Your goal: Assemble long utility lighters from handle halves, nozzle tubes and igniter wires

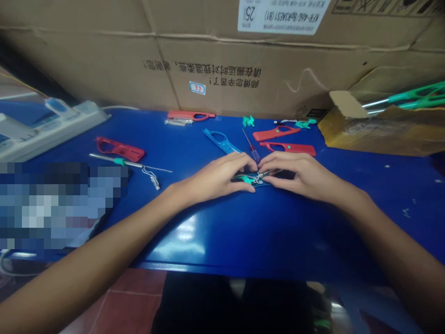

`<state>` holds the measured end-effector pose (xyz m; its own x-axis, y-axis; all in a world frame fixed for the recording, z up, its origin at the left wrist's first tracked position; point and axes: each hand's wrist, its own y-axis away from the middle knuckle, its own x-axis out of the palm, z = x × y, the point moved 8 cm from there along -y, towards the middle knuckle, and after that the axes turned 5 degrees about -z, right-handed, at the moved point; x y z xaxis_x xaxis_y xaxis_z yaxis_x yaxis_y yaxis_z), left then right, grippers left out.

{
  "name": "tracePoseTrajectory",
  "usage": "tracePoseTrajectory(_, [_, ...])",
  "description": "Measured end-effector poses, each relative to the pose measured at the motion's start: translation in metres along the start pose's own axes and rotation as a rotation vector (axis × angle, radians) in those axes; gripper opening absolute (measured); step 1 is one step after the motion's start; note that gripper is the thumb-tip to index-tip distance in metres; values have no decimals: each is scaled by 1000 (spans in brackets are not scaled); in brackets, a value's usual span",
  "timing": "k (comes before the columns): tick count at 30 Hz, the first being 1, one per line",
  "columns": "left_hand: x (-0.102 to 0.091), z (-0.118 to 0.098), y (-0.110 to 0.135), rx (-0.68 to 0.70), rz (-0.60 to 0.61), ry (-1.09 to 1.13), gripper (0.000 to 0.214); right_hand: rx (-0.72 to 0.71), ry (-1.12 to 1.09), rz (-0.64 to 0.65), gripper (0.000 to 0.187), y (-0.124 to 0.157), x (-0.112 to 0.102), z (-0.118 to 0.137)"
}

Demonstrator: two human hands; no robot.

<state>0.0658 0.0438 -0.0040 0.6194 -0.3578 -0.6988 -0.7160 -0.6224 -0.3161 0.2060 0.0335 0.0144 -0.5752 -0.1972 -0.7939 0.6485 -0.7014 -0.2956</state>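
Note:
Both my hands meet at the middle of the blue table [243, 232]. My left hand [219, 177] and my right hand [295, 174] press down with curled fingers on a small blue assembly [256, 178] with a green part and thin wires. Its shape is mostly hidden under my fingers. A small screwdriver [251, 146] with a dark handle lies just behind my fingertips.
Red plastic shells [120, 148] [276, 133] [288, 148] [191, 115], a blue shell [220, 140] and green bits [248, 121] lie scattered behind. A metal rod with wire [128, 162] lies left. A power strip [52, 127] sits far left, cardboard boxes [222, 60] stand behind, and an open box [382, 125] sits right.

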Motion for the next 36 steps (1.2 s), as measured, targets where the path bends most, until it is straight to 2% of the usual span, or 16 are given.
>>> tracePoseTrajectory(14, [0,-1,1,4,4,-4,39,-46,43,-54,18,2,0,2])
tracePoseTrajectory(23, [0,1,0,-2,13,-25,38,-42,123,-31,25,7,4,0])
tracePoseTrajectory(31, [-3,-1,0,15,14,-108,38,-68,294,-56,29,12,4,2])
tracePoseTrajectory(36, [-5,-4,0,51,30,-196,40,-42,264,-74,29,13,6,-1])
